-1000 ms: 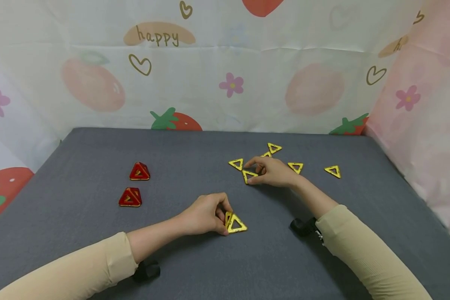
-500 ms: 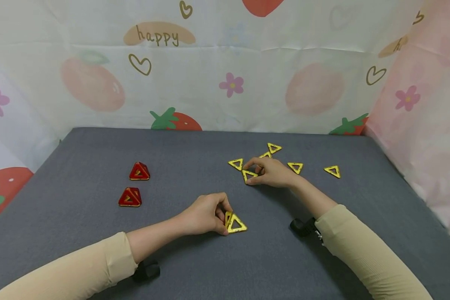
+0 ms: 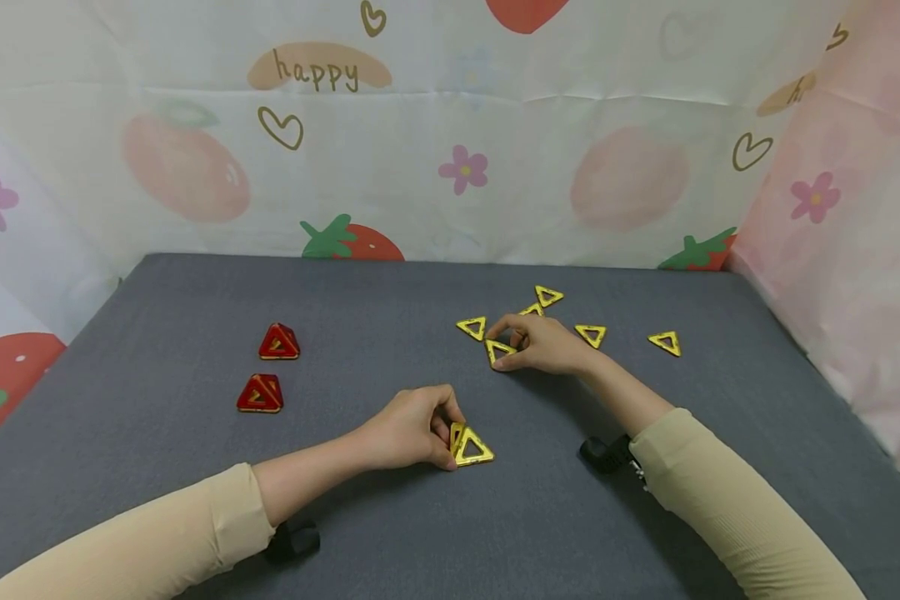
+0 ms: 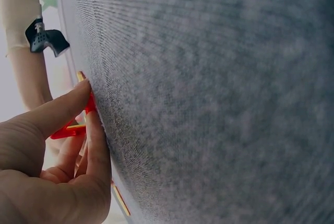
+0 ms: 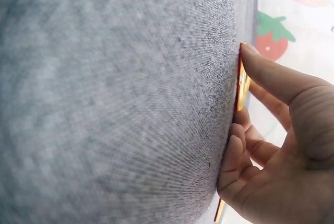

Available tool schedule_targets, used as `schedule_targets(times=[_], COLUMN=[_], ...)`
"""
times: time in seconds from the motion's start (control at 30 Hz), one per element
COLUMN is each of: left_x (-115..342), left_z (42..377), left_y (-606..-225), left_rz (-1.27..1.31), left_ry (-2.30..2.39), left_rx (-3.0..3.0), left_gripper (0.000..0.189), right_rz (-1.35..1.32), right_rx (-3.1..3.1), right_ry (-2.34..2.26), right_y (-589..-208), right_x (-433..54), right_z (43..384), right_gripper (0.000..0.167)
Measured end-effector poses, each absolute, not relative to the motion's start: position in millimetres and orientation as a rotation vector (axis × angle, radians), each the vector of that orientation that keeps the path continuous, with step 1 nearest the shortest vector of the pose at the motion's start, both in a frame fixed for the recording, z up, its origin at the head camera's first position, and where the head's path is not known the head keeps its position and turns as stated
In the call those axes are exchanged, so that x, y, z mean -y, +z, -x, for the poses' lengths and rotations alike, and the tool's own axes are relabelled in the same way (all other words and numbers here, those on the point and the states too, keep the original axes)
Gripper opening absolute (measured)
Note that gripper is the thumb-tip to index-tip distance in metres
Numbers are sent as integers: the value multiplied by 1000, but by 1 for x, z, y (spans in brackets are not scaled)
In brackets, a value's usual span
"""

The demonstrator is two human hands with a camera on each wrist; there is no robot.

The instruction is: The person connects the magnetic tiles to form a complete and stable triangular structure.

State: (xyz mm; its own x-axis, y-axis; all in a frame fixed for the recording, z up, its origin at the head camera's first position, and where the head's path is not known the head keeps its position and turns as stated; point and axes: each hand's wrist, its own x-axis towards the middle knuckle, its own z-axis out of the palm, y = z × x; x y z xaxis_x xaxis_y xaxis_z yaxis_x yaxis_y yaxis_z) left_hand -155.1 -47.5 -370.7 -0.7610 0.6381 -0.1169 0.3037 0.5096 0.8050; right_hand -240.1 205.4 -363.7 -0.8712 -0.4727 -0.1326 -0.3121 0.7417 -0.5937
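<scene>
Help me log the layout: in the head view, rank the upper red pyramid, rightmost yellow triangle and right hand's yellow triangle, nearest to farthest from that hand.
1. Yellow triangle, at the thumb and fingers of the right hand.
2. Rightmost yellow triangle, off to the hand's right.
3. Upper red pyramid, well to the hand's left.

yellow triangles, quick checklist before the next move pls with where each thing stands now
1. Left hand pinching the joined yellow pieces: ok.
2. Right hand gripping the single yellow triangle: ok.
3. That triangle lifted off the table: not ok, it rests there.
4. Its corner free of the neighbouring triangle: cannot tell, they touch or nearly touch.
5. Upper red pyramid and lower red pyramid apart from both hands: ok.
</scene>
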Motion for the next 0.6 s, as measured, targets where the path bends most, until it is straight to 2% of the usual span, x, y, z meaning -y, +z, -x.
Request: schedule_targets(times=[0.33,0.6], left_x=[48,47], left_z=[154,154], left_y=[-370,-371], left_rz=[-769,-788], left_ry=[1154,1158], left_rx=[-2351,-2362], left_gripper=[40,40], right_rz=[534,469], right_rx=[-2726,-2740], right_ry=[-852,-906], right_y=[-361,-358], right_x=[-206,-209], right_z=[239,239], right_gripper=[44,36])
